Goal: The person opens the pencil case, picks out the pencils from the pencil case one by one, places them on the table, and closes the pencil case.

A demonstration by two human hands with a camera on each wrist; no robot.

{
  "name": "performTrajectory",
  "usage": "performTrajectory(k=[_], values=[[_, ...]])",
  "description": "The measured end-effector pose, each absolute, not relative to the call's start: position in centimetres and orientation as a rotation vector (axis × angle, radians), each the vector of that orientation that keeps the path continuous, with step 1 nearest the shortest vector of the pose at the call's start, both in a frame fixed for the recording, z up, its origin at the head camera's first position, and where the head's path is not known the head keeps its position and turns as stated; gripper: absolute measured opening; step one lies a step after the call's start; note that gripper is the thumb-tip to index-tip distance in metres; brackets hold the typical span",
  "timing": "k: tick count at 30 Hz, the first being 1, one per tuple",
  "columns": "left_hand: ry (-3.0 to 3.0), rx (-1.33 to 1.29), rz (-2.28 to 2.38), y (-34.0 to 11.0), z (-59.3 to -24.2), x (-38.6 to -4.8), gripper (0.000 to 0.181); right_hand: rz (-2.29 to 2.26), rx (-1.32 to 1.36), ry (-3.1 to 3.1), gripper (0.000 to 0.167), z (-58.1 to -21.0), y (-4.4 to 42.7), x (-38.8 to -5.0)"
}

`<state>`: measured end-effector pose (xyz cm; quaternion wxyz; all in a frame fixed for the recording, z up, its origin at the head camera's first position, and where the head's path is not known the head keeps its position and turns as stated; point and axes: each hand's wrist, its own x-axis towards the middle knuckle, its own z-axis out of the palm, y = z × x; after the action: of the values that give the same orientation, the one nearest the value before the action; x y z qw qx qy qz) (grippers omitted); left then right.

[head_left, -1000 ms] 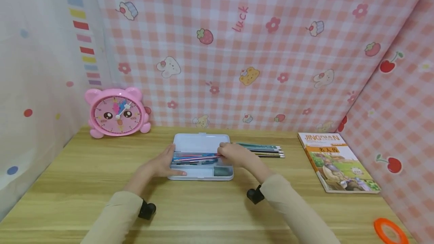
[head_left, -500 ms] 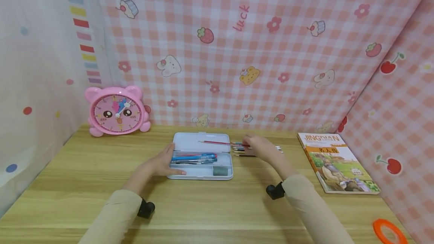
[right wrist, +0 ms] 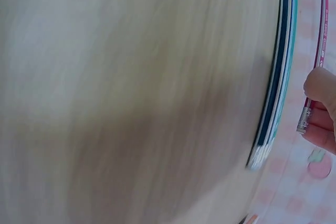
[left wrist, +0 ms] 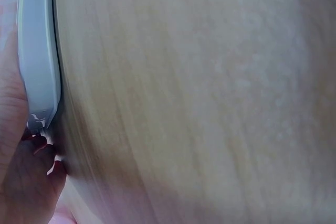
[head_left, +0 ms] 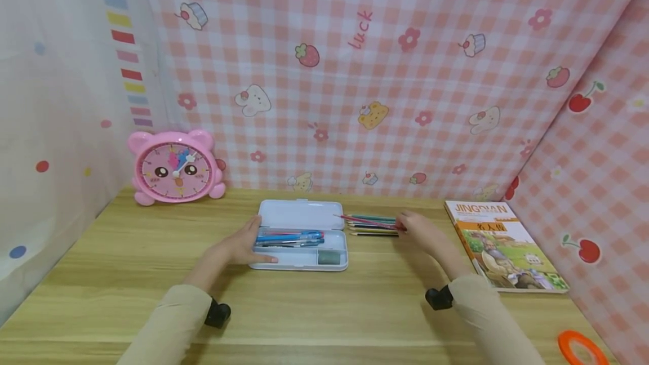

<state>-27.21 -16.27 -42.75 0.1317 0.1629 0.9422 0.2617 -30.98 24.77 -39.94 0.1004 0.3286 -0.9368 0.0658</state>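
A white pencil case (head_left: 301, 216) lies with its lid back on the wooden table. Pens (head_left: 291, 237), mostly blue, fill its rear compartment, and a grey-green block (head_left: 329, 257) sits front right. My left hand (head_left: 239, 245) holds the case by its left end, thumb over the front compartment; the left wrist view shows its fingers curled at the case's end (left wrist: 39, 51). With my right hand (head_left: 425, 235) I pinch a red pencil (right wrist: 321, 35) near its eraser end. It slants above several pencils (head_left: 374, 235) lying side by side to the right of the case.
A pink clock (head_left: 176, 170) stands at the back left. To the right lies a book (head_left: 507, 246) with an illustrated cover, near my right forearm. An orange ring (head_left: 580, 348) is at the front right. Checked cloth rises behind the table (head_left: 314, 314) and along its right side.
My right hand has drawn the red pencil out of the case and carried it right, over the row of pencils. My left hand has stayed on the case.
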Motion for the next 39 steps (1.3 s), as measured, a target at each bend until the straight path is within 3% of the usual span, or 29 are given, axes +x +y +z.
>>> performTrajectory(k=[16, 21, 32, 39], values=[[2.740, 0.486, 0.768, -16.4, -42.8, -27.4, 0.116, 0.089, 1.044, -2.761, 0.005, -41.1, 27.7, -30.5], [2.740, 0.484, 0.761, -16.3, -42.8, -27.3, 0.115, 0.035, 1.078, -2.760, 0.010, -41.4, 28.0, -30.6], [2.738, 0.485, 0.760, -16.3, -42.7, -27.2, 0.116, 0.007, 1.027, -2.861, 0.012, -41.5, 27.9, -30.8], [2.729, 0.474, 0.775, -16.4, -42.8, -27.2, 0.116, 0.139, 0.944, -2.945, 0.005, -41.2, 27.6, -31.1]])
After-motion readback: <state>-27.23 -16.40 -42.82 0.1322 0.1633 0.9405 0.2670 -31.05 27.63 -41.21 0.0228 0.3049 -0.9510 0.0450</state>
